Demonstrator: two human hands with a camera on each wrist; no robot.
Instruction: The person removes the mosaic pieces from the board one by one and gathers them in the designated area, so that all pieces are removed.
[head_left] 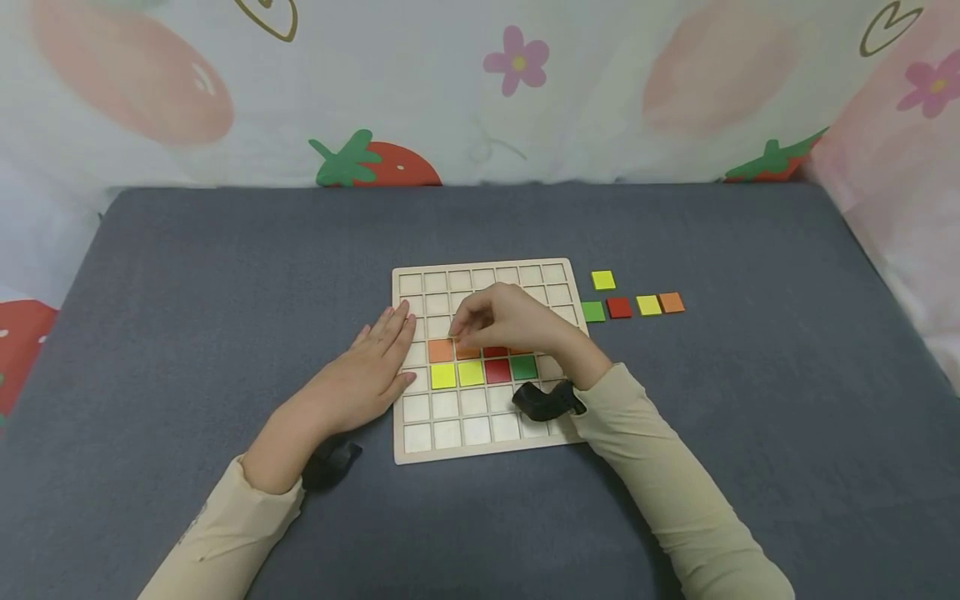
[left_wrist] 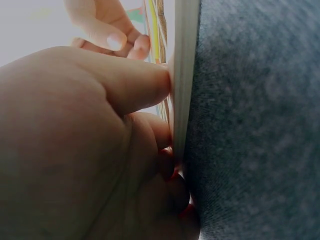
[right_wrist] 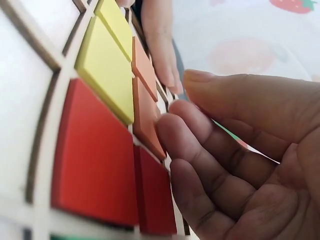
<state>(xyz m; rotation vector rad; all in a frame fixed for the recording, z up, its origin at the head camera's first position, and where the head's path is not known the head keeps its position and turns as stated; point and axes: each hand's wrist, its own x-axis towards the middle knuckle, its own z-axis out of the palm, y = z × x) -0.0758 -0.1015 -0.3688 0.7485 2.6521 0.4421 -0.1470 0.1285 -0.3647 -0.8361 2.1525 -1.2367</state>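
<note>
Right wrist shows a gap head leaves unclear: right hand (right_wrist: 245, 160) by an orange tile (right_wrist: 145, 114), thumb and fingertips apart

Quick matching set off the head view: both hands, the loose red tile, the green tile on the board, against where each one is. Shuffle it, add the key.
1. Left hand
2. Right hand
3. Loose red tile
4. Green tile on the board

A. Right end of the lower row of tiles
B. Over the upper row of tiles
C. Off the board, to its right
D. At the board's left edge

Pairs: 1-D, 2-B, 3-C, 4-A
</note>
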